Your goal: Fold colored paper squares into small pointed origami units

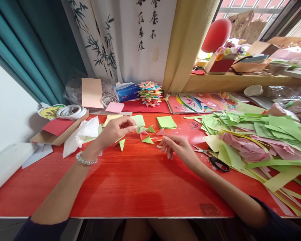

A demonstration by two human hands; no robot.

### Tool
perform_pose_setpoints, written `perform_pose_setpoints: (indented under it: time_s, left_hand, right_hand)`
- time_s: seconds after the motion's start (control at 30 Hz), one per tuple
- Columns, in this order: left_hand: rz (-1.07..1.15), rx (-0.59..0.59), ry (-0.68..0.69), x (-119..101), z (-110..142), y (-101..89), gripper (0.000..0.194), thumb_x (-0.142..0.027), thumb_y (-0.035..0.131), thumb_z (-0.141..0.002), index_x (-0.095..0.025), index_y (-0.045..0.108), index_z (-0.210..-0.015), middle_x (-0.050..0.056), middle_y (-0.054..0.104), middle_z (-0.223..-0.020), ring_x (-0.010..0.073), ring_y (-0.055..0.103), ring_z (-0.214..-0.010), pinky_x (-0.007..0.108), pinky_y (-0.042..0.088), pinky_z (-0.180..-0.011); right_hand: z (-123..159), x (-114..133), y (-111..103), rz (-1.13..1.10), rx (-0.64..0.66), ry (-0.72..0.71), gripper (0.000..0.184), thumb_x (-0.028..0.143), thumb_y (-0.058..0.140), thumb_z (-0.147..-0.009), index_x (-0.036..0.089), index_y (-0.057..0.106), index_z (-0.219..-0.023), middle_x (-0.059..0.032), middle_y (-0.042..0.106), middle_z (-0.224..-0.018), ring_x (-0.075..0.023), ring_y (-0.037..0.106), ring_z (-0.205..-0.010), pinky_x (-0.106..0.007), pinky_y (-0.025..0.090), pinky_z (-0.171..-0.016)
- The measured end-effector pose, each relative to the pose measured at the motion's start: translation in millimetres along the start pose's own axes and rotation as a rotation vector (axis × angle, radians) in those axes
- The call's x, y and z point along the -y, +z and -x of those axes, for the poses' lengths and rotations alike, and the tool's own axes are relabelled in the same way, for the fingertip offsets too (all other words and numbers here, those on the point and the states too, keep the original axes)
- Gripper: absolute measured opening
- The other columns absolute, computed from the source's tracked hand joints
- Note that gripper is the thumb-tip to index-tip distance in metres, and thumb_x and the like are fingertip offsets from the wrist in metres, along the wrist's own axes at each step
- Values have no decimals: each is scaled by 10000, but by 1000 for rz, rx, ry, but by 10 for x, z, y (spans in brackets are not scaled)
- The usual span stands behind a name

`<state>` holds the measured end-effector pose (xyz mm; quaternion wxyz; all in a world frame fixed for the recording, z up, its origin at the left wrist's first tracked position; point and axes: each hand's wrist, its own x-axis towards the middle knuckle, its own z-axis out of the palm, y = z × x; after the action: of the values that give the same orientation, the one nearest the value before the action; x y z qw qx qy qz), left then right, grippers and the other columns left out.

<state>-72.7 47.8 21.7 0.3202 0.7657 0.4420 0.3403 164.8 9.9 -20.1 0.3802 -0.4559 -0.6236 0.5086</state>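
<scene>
My left hand (116, 131), with a beaded bracelet at the wrist, pinches a small green folded paper piece (140, 130) between thumb and fingertips. My right hand (177, 147) is closed at the fingertips beside a tiny whitish strip (159, 146); it looks held there, but its kind is too small to tell. Between and below the hands lie a green folded triangle (147, 140), another green folded piece (122, 144) and a pink folded piece (162, 132). A stack of green paper squares (167, 122) lies just beyond my right hand.
Scissors (212, 159) with black handles lie right of my right hand, against a heap of green and pink paper scraps (271, 134). A layered ball of folded paper (150, 93) stands at the back. On the left are crumpled tissue (81, 134) and a cardboard tray (61, 134) with tape rolls.
</scene>
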Motion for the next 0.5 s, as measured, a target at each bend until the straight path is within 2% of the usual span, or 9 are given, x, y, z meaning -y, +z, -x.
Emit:
perform_pose_setpoints:
  time_s: [0.1, 0.2, 0.37, 0.43, 0.5]
  left_hand:
    - [226, 131, -20, -73, 46, 267, 191, -323, 522, -792, -148, 589, -827, 51, 611, -786, 157, 569, -737, 297, 465, -689]
    - [275, 163, -31, -77, 75, 463, 149, -290, 528, -783, -154, 586, -763, 61, 598, -870, 154, 558, -772, 285, 469, -665]
    - [171, 117, 11, -95, 93, 517, 146, -293, 526, -780, -172, 580, -718, 52, 529, -1019, 136, 522, -795, 267, 455, -669]
    - [182, 142, -1, -114, 101, 525, 145, -288, 518, -787, -169, 568, -720, 46, 550, -951, 139, 521, -787, 270, 451, -683]
    - [229, 117, -38, -132, 112, 558, 129, -285, 514, -794, -167, 551, -754, 35, 560, -864, 138, 522, -764, 271, 452, -678]
  right_hand:
    - [40, 6, 88, -102, 85, 12, 369, 488, 502, -784, 153, 566, -924, -50, 627, -785, -106, 567, -485, -234, 465, -453]
    - [42, -33, 112, -156, 60, 2, 321, 448, 496, -801, 144, 558, -885, -57, 626, -796, -109, 585, -500, -240, 482, -467]
    - [35, -39, 92, -234, 22, -6, 259, 407, 512, -805, 151, 534, -829, -53, 624, -798, -114, 593, -529, -240, 488, -472]
    - [41, -21, 95, -239, 18, -10, 258, 409, 518, -800, 151, 532, -803, -48, 629, -792, -108, 587, -512, -242, 488, -476]
    - [51, -8, 107, -245, 17, -8, 258, 407, 527, -796, 150, 529, -790, -43, 633, -774, -101, 582, -495, -238, 483, -476]
